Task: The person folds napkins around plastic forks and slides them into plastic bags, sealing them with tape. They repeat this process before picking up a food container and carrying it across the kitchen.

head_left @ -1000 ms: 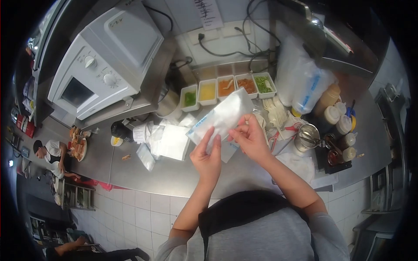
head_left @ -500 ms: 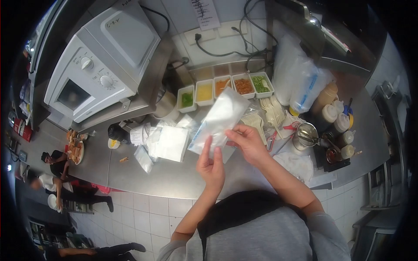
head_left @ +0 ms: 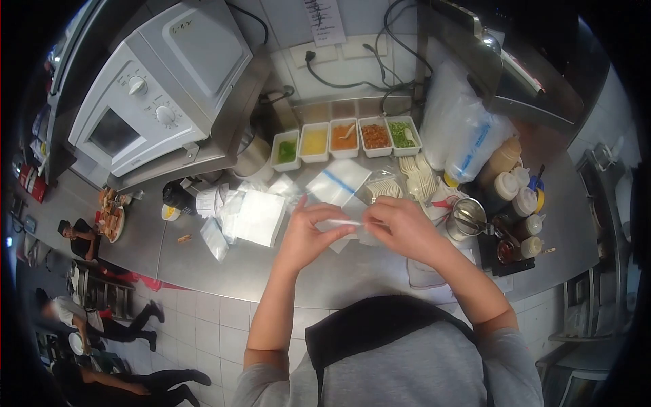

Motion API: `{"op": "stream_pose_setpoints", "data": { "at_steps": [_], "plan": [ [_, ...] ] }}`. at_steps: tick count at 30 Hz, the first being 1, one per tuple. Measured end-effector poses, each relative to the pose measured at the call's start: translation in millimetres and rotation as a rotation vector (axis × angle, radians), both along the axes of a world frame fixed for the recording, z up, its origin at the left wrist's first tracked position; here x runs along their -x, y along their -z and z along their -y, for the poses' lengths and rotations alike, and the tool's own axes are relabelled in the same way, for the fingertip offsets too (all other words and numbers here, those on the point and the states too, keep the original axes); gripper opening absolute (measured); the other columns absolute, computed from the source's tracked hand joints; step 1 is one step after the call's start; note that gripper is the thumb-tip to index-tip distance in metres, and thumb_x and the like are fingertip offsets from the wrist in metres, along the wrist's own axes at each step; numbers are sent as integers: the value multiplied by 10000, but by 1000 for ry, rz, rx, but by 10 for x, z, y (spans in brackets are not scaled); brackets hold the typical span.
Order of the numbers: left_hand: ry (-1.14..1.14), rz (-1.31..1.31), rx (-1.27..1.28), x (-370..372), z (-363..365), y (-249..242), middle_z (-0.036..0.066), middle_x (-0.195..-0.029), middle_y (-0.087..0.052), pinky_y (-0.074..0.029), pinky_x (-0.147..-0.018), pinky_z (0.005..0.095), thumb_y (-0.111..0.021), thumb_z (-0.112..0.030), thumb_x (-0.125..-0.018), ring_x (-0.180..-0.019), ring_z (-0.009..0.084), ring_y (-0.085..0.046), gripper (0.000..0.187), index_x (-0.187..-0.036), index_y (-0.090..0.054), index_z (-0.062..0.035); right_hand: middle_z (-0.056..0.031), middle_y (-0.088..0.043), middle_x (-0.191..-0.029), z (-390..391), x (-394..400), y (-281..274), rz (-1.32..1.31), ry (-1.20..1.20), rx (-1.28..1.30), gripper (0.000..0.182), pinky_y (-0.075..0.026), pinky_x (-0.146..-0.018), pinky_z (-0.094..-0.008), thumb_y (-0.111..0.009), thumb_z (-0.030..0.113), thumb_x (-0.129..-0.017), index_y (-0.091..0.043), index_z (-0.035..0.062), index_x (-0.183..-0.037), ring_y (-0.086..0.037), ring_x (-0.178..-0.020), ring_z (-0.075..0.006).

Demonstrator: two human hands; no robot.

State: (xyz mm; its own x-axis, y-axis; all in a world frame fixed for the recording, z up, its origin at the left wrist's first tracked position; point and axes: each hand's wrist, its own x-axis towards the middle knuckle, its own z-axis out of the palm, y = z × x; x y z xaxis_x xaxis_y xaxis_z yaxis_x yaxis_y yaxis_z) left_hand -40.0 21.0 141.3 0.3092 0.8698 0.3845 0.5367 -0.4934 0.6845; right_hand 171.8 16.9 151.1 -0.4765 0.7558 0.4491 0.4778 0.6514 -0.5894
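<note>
Left hand (head_left: 304, 234) and right hand (head_left: 401, 227) are raised over the steel counter (head_left: 210, 268), close together, with a clear plastic film (head_left: 344, 222) between them. The left thumb and forefinger stand a little apart with the film between them; the right fingertips are pinched narrow on its other end. The film is seen nearly edge-on, its long axis running crosswise from the left fingers to the right; no writing can be read on it. Just beyond the fingers is a translucent sheet (head_left: 324, 184) with a blue band slanting away to the upper left; the band's lettering is not legible, and whether the sheet joins the held film cannot be told. Left of the left fingers lies a plain white stack (head_left: 261, 217), and past it a wrapped item (head_left: 208, 202) with small, unreadable print. Farther beyond the fingers stand five white tubs (head_left: 314, 157) in a row. To the right of the right fingers are a metal cup (head_left: 466, 218) and, past it, squeeze bottles (head_left: 507, 186). Blue lettering on the bagged stack (head_left: 468, 146), beyond the right fingers, is unreadable, as are the lines on the wall notice (head_left: 324, 24).
</note>
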Motion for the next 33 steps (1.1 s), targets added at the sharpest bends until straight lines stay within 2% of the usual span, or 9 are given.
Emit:
{"op": "stream_pose_setpoints", "data": {
  "at_steps": [2,8,15,17,21,26,28,30,33],
  "plan": [
    [34,69,124,30,9,33,51,-810,-685,-340,-997,419,-770,-171,-715,-836,161,-631,153,-787,-707,-51,-119,-574,-746,20,-9,-2,-73,-12,28,86,-464,-614,-415,-627,78,-745,-572,28,-788,-594,-708,-326],
    [17,268,193,114,28,92,81,-790,-673,-459,-629,244,-719,-97,-775,-722,127,-607,104,-814,-699,-3,-108,-563,-728,-6,6,-10,8,6,-4,120,-434,-605,-394,-659,81,-738,-549,36,-759,-562,-671,-310],
    [-30,261,177,273,57,105,72,-785,-675,-476,-776,306,-714,-117,-779,-735,144,-617,109,-814,-698,-15,-66,-564,-707,-39,199,97,-100,-15,-217,56,-427,-638,-346,-660,54,-741,-636,54,-792,-553,-670,-263],
    [-28,211,91,346,65,112,64,-772,-675,-407,-956,424,-703,-149,-789,-740,184,-630,114,-800,-693,-36,-65,-570,-715,-28,292,88,-119,-24,-207,87,-427,-637,-343,-664,52,-739,-657,57,-825,-556,-676,-259],
    [-49,211,50,529,125,87,51,-763,-673,-287,-1050,514,-695,-172,-788,-743,226,-633,116,-770,-680,-58,-86,-572,-724,8,498,105,-132,-9,-131,119,-428,-631,-350,-670,48,-747,-665,40,-866,-561,-682,-260],
    [-19,86,41,896,230,230,42,-764,-668,-299,-1039,516,-695,-171,-775,-750,238,-629,120,-735,-656,-64,-126,-520,-706,36,746,225,-1,-64,89,66,-421,-587,-367,-654,62,-770,-638,7,-802,-541,-652,-281],
    [-45,14,53,1144,281,331,57,-782,-684,-397,-962,439,-702,-155,-792,-764,188,-648,89,-794,-693,-67,-127,-511,-703,21,748,335,56,-84,180,67,-419,-580,-367,-655,63,-765,-629,4,-782,-535,-638,-282],
    [-205,152,270,1439,298,600,53,-791,-689,-480,-791,313,-700,-143,-799,-736,130,-632,113,-820,-686,-33,-128,-502,-700,0,693,470,118,-86,265,73,-416,-574,-366,-655,64,-761,-620,1,-762,-529,-624,-283],
    [-569,578,250,2036,159,1212,24,-755,-666,-454,-615,219,-680,-141,-827,-690,65,-572,136,-829,-683,-6,-128,-499,-692,0,538,754,179,72,266,80,-406,-559,-351,-668,62,-743,-622,1,-765,-515,-593,-267]
  ]
}}
